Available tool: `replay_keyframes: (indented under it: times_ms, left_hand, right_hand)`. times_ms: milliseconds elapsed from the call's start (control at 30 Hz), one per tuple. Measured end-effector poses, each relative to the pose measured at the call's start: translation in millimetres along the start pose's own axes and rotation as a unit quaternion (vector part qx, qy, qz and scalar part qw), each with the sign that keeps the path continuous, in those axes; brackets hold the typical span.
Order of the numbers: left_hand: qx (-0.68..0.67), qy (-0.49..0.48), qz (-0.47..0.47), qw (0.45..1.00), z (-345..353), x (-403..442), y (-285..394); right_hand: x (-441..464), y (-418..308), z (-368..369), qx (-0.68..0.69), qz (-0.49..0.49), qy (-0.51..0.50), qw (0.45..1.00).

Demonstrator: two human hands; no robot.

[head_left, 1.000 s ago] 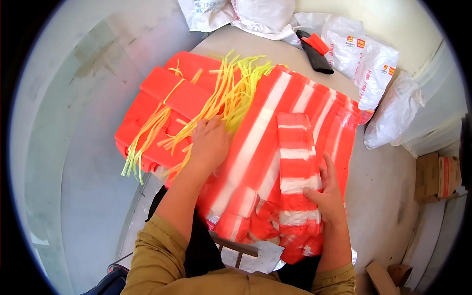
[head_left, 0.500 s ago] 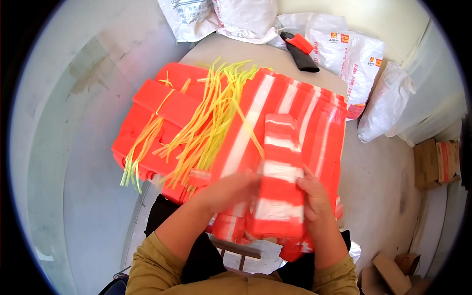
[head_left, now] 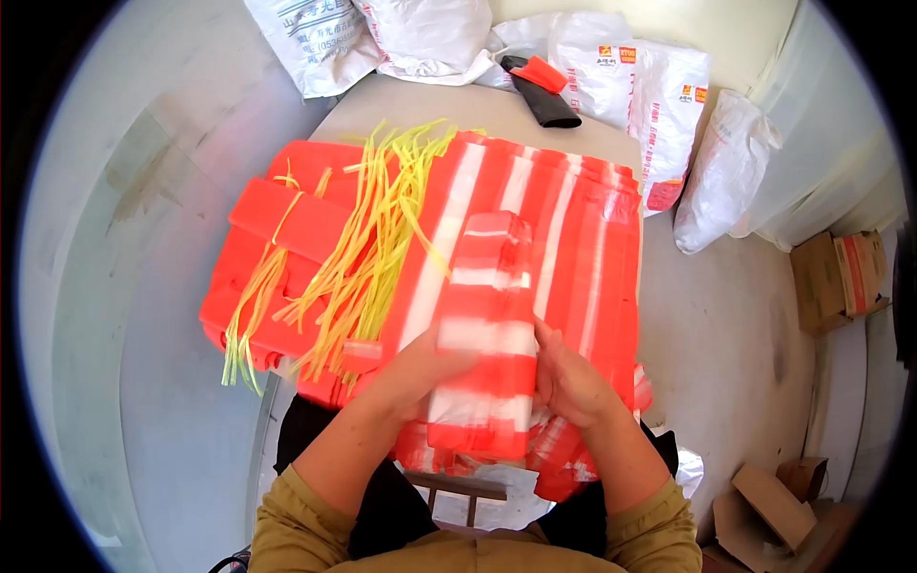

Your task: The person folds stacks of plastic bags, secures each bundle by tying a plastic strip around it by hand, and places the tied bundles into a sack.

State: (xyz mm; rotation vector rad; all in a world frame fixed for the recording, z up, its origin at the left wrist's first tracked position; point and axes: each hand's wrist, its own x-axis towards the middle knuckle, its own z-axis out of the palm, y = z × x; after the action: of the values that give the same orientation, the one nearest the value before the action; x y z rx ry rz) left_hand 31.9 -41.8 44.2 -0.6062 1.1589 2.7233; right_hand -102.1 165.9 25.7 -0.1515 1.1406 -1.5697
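A folded bundle of red-and-white striped plastic (head_left: 487,329) lies lengthwise before me, on top of a wide stack of the same striped plastic (head_left: 597,277). My left hand (head_left: 420,374) closes on its left side, the fingers blurred over the upper face. Along the right edge my right hand (head_left: 573,380) grips it, thumb up and the other fingers partly hidden. Yellow plastic ties (head_left: 382,248) lie in a loose bunch just left of the stack. Beneath them are folded red plastic bundles (head_left: 253,258), one bound with a yellow tie.
The pile rests on a pale tabletop (head_left: 382,105). At its far side are a black roll with a red piece (head_left: 544,95) and several white sacks (head_left: 430,38). Cardboard boxes (head_left: 841,282) stand at the right, with opened cardboard (head_left: 774,506) lower down.
The view has shifted, moving the surroundings slightly left in the frame. My left hand has come further over the bundle's face; my right hand stays at its right edge.
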Motion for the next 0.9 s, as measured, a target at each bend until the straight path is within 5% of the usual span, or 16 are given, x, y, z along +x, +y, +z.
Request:
replay_keyframes:
  times_ms: [233,433,533,633,733,833,900]
  left_hand:
    - [0.007,0.022,-0.02,1.0,5,0,0]
    - [0.218,0.105,0.067,0.968,-8,8,-13]
    - [0.279,0.049,0.165,0.945,-10,5,-11]
    - [0.528,0.156,0.162,0.819,-1,-4,6]
    - [0.569,0.226,0.285,0.737,-8,5,7]
    - [0.683,0.207,0.408,0.57,-23,20,16]
    - [0.72,0.208,0.37,0.549,-27,24,21]
  right_hand:
    - [-7,-17,14,0.018,-0.028,0.03,0.999]
    - [-15,-28,-7,-0.279,-0.068,0.093,0.954]
    - [-24,-40,-7,-0.451,-0.103,0.143,0.875]
    - [-28,-37,-21,-0.592,-0.189,0.165,0.766]
    - [-35,-47,-20,-0.505,-0.118,0.179,0.836]
    - [-40,-57,-29,-0.405,-0.106,0.123,0.9]
    - [-42,-60,-41,-0.368,-0.117,0.092,0.918]
